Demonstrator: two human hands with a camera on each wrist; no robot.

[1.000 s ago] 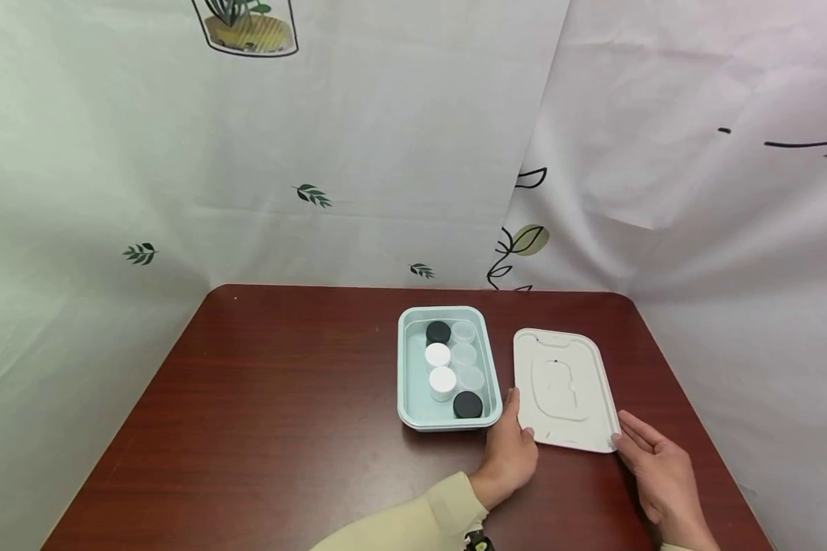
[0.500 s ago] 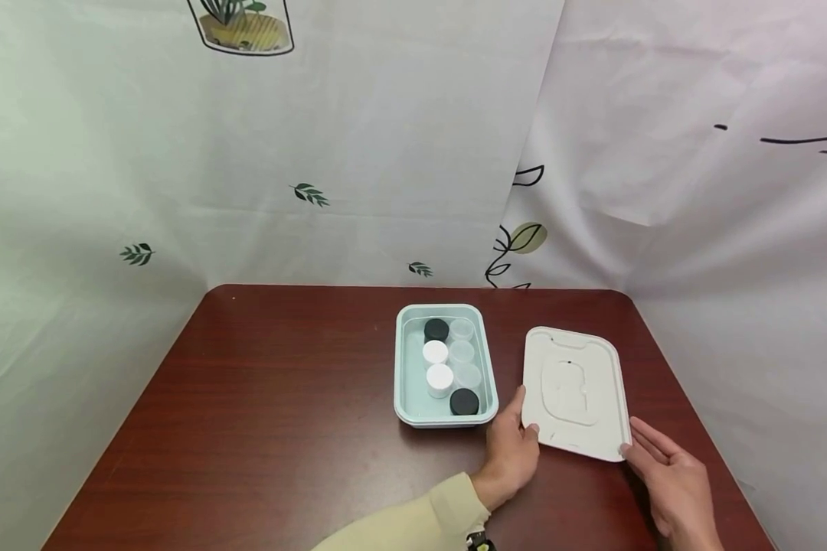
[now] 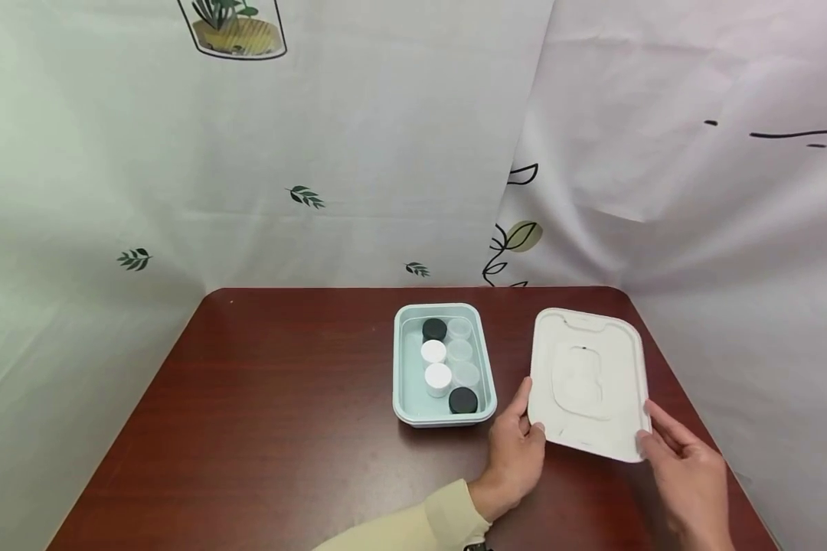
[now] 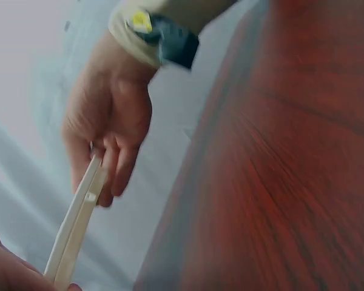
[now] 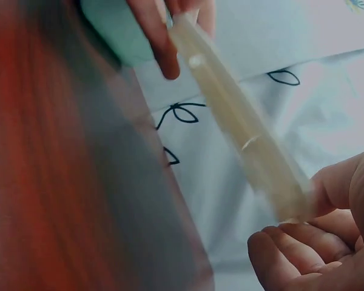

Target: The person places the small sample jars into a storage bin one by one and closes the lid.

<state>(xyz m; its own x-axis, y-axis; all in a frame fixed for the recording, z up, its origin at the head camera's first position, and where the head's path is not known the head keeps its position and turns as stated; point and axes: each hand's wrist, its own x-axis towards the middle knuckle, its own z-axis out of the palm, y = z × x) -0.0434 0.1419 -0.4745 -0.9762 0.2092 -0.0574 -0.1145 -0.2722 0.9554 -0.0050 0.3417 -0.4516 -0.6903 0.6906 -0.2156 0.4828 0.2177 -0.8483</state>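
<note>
A white rectangular lid [image 3: 586, 386] with a moulded pattern is held between my two hands, raised off the table. My left hand [image 3: 513, 451] pinches its near left corner, thumb on top. At the near right corner, my right hand [image 3: 692, 474] pinches the edge between thumb and fingers. Both wrist views show the lid [image 4: 79, 224] edge-on above the tabletop. Left of the lid, a pale blue rectangular tub [image 3: 401, 367] stands uncovered. Inside it are round capped pots: black ones [image 3: 463, 400], white ones [image 3: 438, 378] and translucent ones [image 3: 465, 375].
The dark red wooden table [image 3: 282, 421] carries the tub near its back edge. A white patterned cloth [image 3: 386, 153] hangs behind the table and along its sides.
Both hands have carried the lid rightward, away from the tub, and lifted it higher. The right hand has moved further right than the left. The tub and pots have stayed in place.
</note>
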